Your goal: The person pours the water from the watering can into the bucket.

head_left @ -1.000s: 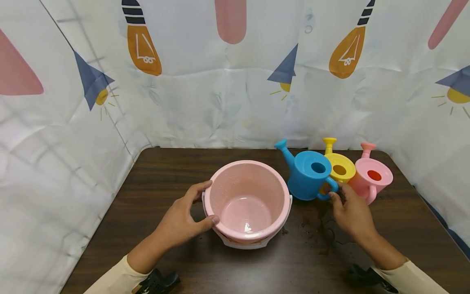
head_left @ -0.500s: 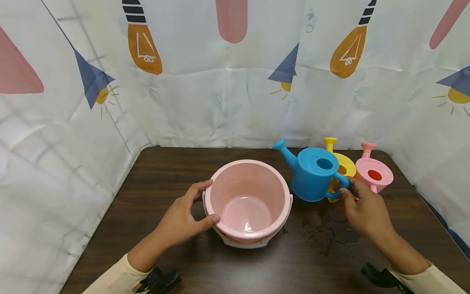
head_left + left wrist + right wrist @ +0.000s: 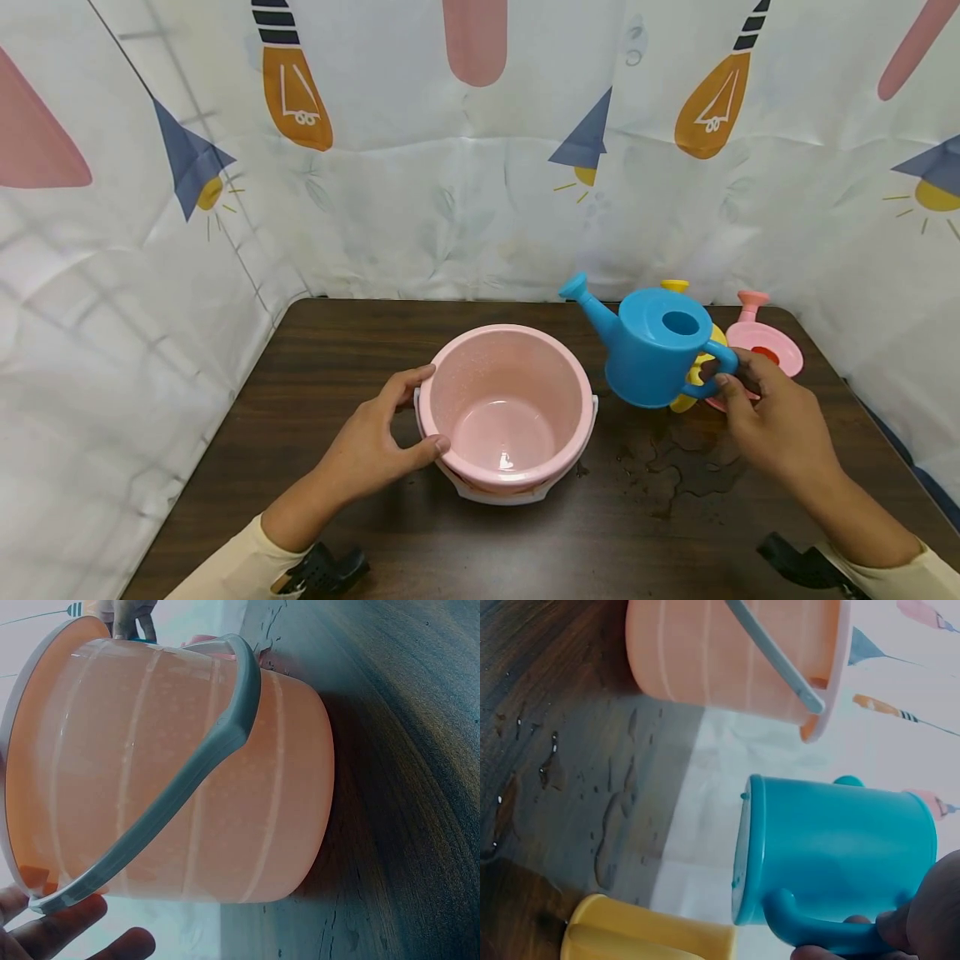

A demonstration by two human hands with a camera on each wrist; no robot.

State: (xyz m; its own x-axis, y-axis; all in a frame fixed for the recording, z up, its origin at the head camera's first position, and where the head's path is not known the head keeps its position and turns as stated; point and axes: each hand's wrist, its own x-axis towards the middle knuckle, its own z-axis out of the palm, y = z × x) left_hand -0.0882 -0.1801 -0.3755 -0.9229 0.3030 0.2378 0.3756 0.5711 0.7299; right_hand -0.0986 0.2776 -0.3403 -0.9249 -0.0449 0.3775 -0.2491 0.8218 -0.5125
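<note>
A pink bucket [image 3: 506, 479] with a pale swing handle [image 3: 180, 784] stands upright on the dark wooden table. My left hand [image 3: 360, 458] holds its left rim, thumb over the front and fingers at the side by the handle's hinge. In my right hand [image 3: 783, 421] is a blue watering can [image 3: 645, 358], gripped by its handle. The can hangs above the table right of the bucket, spout toward the back left. Behind it, partly hidden, are a yellow watering can [image 3: 649, 930] and a pink watering can [image 3: 787, 350].
Spilled water [image 3: 686, 475] lies in streaks and drops on the table [image 3: 360, 333], right of the bucket. A white printed cloth [image 3: 405, 217] hangs behind and beside the table.
My right hand has lifted the blue watering can off the table and drawn it to the right, over the yellow one. The left hand and bucket stay put.
</note>
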